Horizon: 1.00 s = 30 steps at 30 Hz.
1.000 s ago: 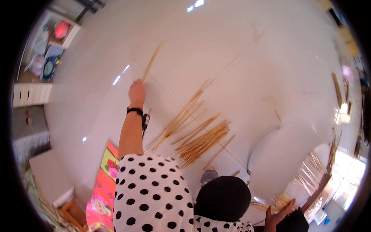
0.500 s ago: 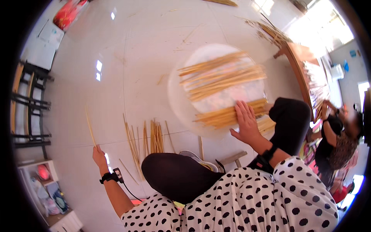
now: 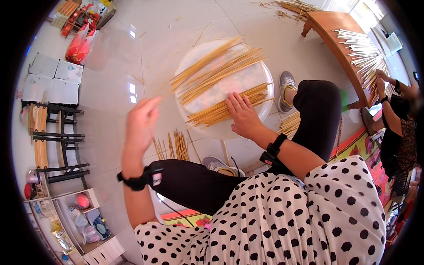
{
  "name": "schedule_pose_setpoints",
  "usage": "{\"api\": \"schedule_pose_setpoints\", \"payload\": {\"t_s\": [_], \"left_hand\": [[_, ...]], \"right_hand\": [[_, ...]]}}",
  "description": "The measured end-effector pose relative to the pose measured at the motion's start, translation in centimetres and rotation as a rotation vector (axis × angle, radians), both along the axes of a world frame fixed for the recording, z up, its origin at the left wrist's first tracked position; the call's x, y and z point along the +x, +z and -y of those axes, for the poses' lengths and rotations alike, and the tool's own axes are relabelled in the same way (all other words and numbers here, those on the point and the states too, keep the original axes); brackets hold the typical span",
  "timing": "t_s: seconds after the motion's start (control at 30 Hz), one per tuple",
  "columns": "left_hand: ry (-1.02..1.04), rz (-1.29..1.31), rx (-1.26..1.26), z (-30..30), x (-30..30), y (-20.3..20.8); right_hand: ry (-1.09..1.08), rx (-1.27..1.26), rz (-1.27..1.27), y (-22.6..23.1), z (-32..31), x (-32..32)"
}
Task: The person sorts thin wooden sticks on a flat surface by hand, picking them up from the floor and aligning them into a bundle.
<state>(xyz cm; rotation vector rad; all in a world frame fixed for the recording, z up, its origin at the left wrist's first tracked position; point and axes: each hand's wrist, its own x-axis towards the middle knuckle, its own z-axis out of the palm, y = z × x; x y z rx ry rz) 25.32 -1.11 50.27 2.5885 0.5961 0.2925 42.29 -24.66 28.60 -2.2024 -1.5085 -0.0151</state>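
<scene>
My left hand (image 3: 142,123) is raised left of a round white tabletop (image 3: 245,81) and smeared by motion. Its fingers look pinched, with a faint streak of a thin straw-coloured stalk (image 3: 164,92) at their tips. My right hand (image 3: 248,115) lies flat, fingers stretched, across the nearest bundle of stalks (image 3: 205,113). Beyond that bundle lie a middle bundle (image 3: 221,76) and a far bundle (image 3: 201,65), side by side and slanting on the white top.
Loose stalks (image 3: 179,145) are by my left knee, and another bundle (image 3: 289,124) lies near my right leg. Pale sticks (image 3: 364,55) cover a wooden table (image 3: 324,33) at right, where another person works. Black-framed folded furniture (image 3: 59,137) and shelves (image 3: 86,221) stand left.
My left hand has swung up and right from low at the left, where it held one stalk, toward the round top. My right hand stays on the near bundle. The whole view has shifted.
</scene>
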Motion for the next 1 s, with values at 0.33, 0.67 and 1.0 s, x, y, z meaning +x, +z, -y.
{"api": "schedule_pose_setpoints", "payload": {"t_s": [0.33, 0.67, 1.0], "left_hand": [[-0.250, -0.140, -0.120, 1.8, 10.0, -11.6], [-0.249, -0.100, -0.142, -0.2, 9.9, -12.3], [-0.087, -0.075, -0.076, -2.7, 8.8, -12.1]], "right_hand": [[-0.033, 0.051, 0.069, -1.3, -0.5, -0.1], [-0.038, 0.000, 0.026, 0.2, -0.3, -0.2], [-0.042, -0.023, 0.006, 0.3, -0.4, -0.2]]}}
